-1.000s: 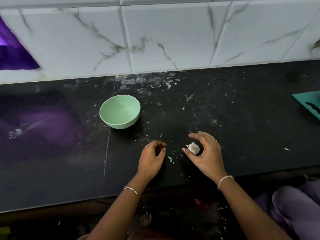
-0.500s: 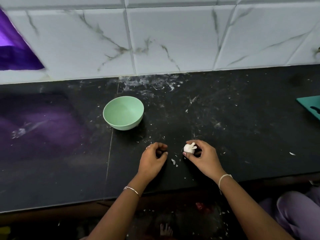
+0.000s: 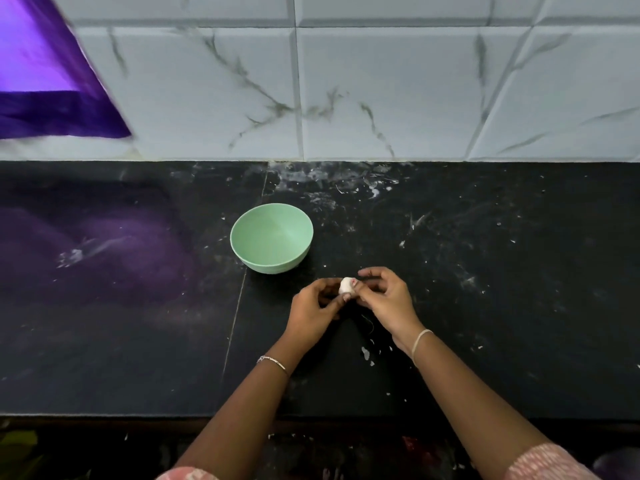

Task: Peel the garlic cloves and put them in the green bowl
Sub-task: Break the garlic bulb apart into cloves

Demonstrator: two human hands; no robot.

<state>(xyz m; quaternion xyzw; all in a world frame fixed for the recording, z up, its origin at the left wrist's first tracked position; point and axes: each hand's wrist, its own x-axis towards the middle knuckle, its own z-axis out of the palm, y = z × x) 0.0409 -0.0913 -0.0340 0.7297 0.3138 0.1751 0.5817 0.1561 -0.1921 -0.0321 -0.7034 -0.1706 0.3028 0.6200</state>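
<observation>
Pale green bowl [image 3: 273,265], plain. White garlic [image 3: 346,286] beside it. Black counter [image 3: 485,306] under it, white-flecked. Pale grey tiles [image 3: 381,91] behind it, dark-veined. My sleeves [image 3: 547,462] pink, speckled.

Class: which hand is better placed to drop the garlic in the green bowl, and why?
Left: both the left hand and right hand hold the garlic, but the left lies nearer the bowl.

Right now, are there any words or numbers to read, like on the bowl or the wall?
None can be read.
The bowl is plain green.
The tiles show only grey veins.
The counter has only white flecks.
The garlic, held between the left hand and right hand, has no writing.
</observation>
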